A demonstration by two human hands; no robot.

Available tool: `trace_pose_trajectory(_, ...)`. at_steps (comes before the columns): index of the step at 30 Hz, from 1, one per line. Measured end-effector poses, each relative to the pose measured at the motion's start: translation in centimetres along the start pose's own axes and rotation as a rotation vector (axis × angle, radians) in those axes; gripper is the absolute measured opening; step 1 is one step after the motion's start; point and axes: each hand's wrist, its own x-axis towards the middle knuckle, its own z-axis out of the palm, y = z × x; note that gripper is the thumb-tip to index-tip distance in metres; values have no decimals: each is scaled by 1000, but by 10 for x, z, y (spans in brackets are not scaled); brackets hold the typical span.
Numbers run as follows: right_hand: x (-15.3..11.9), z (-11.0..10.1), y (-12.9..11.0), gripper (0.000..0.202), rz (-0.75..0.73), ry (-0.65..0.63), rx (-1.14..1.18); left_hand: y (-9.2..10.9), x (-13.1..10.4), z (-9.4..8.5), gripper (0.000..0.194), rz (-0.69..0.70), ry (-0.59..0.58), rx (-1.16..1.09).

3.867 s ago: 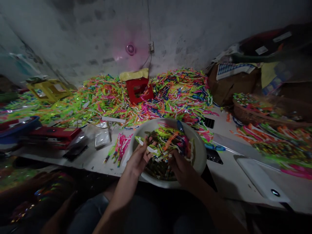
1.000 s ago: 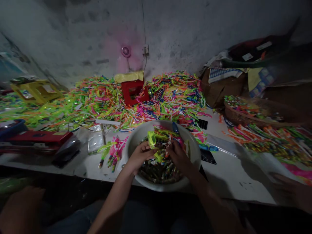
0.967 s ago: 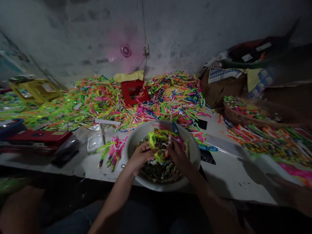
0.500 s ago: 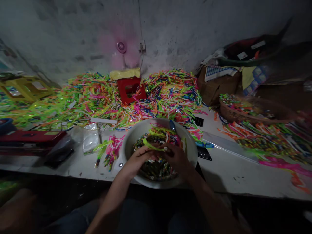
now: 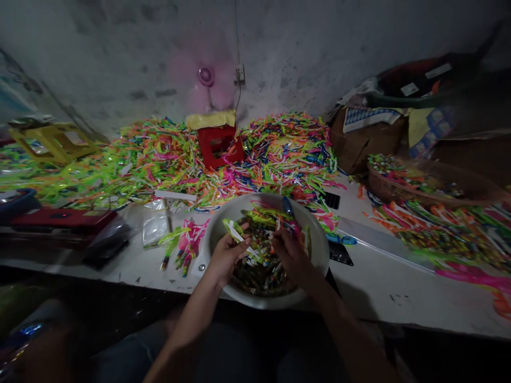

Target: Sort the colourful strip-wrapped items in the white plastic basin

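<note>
My left hand [image 5: 225,259] is over the left part of a pale round basin [image 5: 320,239]. Its thumb and fingers pinch a yellow-green and white strip [image 5: 235,230]. On the basin's right side, my right hand [image 5: 290,256] has its fingers bent together; anything between them is hidden or too small to make out. The basin holds a heap of small dark multicoloured pieces [image 5: 255,282], with bright yellow-green strips [image 5: 263,217] toward the back. A dark blue handle-like object [image 5: 287,205] leans on the basin's back rim.
Colourful strips [image 5: 159,154] are piled along the wall around a red plastic stool [image 5: 221,146]. A pink fan [image 5: 206,77] stands behind. To the left lie pink and green strips [image 5: 187,242] and a red box [image 5: 64,221]; a brown basket [image 5: 423,194] is at the right.
My hands have moved apart. The strip that was between both hands is now in my left hand, farther left and tilted. The view has shifted slightly.
</note>
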Motion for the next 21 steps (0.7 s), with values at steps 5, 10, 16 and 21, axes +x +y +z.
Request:
trace_pose_trajectory(5, -11, 6, -9, 19, -63, -102, -168, 3, 3, -2, 33, 28, 58, -137)
trace_pose_trajectory(10, -18, 11, -10, 21, -7, -119, -264, 3, 3, -1, 36, 17, 32, -155)
trace_pose_trajectory(16, -16, 11, -10, 21, 3, -155, -258, 5, 0, 2, 38, -1, 38, -107)
trace_pose_trajectory(21, -17, 10, -11, 20, -20, -175, -265, 5, -1, 2, 36, 21, -22, -95)
